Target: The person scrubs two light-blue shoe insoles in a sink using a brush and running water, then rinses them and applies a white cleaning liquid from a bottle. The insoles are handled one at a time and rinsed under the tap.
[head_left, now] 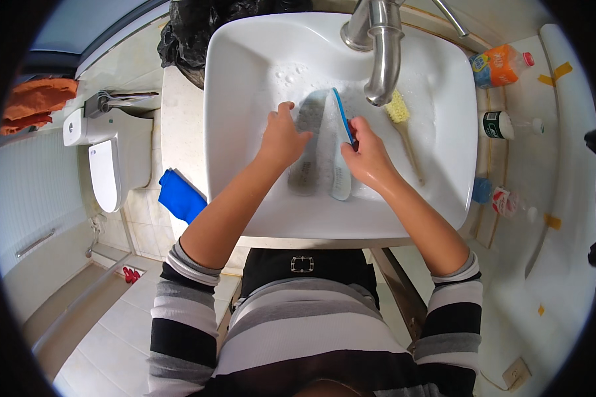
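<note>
In the white sink (341, 221), which holds sudsy water, a grey insole (304, 173) lies flat. Beside it a second insole (333, 142), foam-covered and edged in blue, stands tilted on its side. My right hand (369, 155) pinches this insole by its right edge, thumb near me and fingers behind. Over the left side of the grey insole hovers my left hand (283, 137), its fingers apart and holding nothing. To the right, a brush (397, 108) with pale yellow bristles and a thin handle leans in the suds.
A metal faucet (384, 49) reaches over the sink's far side. Blue cloth (181, 196) lies on the counter's left edge, a black plastic bag (185, 36) behind it. Along the right stand an orange-labelled bottle (496, 66), a white-lidded jar (498, 125) and another bottle (506, 202).
</note>
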### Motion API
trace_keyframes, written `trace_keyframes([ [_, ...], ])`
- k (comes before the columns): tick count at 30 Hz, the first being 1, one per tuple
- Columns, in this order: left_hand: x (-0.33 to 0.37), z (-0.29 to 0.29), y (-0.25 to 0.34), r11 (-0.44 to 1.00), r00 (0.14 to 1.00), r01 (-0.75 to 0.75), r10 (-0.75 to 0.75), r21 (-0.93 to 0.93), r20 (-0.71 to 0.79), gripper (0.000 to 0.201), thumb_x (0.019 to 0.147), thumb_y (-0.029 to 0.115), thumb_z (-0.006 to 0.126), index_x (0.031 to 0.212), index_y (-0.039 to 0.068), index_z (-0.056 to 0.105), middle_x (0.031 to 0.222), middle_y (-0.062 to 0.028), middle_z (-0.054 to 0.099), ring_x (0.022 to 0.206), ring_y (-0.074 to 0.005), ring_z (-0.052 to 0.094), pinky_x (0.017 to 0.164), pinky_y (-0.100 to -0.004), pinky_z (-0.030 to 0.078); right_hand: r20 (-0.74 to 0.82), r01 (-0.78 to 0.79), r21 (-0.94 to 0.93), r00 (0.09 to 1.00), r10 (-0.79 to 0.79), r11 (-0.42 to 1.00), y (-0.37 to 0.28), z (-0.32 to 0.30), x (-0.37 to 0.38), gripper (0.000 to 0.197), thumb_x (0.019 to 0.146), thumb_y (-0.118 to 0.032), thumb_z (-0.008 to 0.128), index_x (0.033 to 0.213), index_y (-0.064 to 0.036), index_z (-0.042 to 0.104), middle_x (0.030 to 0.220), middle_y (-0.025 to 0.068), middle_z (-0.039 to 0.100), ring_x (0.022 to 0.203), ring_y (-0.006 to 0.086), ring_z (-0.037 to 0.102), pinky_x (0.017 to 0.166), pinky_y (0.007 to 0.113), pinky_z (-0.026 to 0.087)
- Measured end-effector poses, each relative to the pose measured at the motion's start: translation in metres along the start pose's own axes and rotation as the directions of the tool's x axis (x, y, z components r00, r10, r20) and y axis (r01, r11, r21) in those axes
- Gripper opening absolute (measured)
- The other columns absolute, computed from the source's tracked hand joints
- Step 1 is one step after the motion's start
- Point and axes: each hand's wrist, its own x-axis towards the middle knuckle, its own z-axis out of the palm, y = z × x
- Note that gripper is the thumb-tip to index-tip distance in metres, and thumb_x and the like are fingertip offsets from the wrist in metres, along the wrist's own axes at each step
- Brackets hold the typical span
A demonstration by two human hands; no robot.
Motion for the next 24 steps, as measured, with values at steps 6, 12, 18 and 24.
trace_keyframes([
  [6,-0.002,-0.013,0.026,0.889,0.871,0.399,-0.289,-0.226,0.398,0.050,0.080,0.017,0.067,0.123,0.001,0.048,0.103,-0.0101,0.058,0.092,-0.0180,0.055,0.078,-0.0314,0.046,0.033,0.102,0.077,0.994,-0.105,0.992,0.003,-0.001,0.003,0.031,0.085,-0.005,0.059,0.111,-0.0010,0.042,0.084,0.0118,0.057,0.071,0.0176,0.053,0.069,0.032,0.045],
  [12,-0.034,-0.036,0.024,0.423,0.872,0.489,-0.264,-0.763,0.413,0.038,0.088,0.021,0.056,0.120,0.001,0.052,0.115,-0.0098,0.057,0.102,-0.0208,0.056,0.089,-0.0334,0.044,-0.059,-0.012,0.120,0.998,0.019,0.993,0.003,-0.015,-0.004,0.029,0.086,-0.006,0.052,0.112,0.0002,0.040,0.082,0.0220,0.059,0.074,0.0378,0.060,0.069,0.045,0.045],
  [18,-0.059,-0.049,0.025,0.183,0.865,0.497,-0.178,-0.848,0.469,0.035,0.090,0.017,0.055,0.120,-0.001,0.051,0.115,-0.0099,0.059,0.108,-0.0221,0.056,0.095,-0.0378,0.044,0.149,0.035,0.336,0.985,-0.090,0.941,-0.005,0.001,-0.010,0.032,0.088,-0.004,0.056,0.118,0.0005,0.045,0.083,0.0076,0.059,0.070,0.0146,0.054,0.065,0.030,0.045],
  [24,-0.064,-0.046,0.018,0.336,0.907,0.411,-0.240,-0.847,0.345,0.041,0.089,0.014,0.062,0.126,0.002,0.046,0.119,-0.0084,0.057,0.109,-0.0200,0.055,0.095,-0.0362,0.043,0.296,0.000,0.334,0.950,-0.105,0.943,0.007,-0.004,-0.004,0.025,0.090,-0.017,0.059,0.108,-0.0004,0.054,0.083,0.0109,0.062,0.073,0.0178,0.058,0.066,0.032,0.046],
])
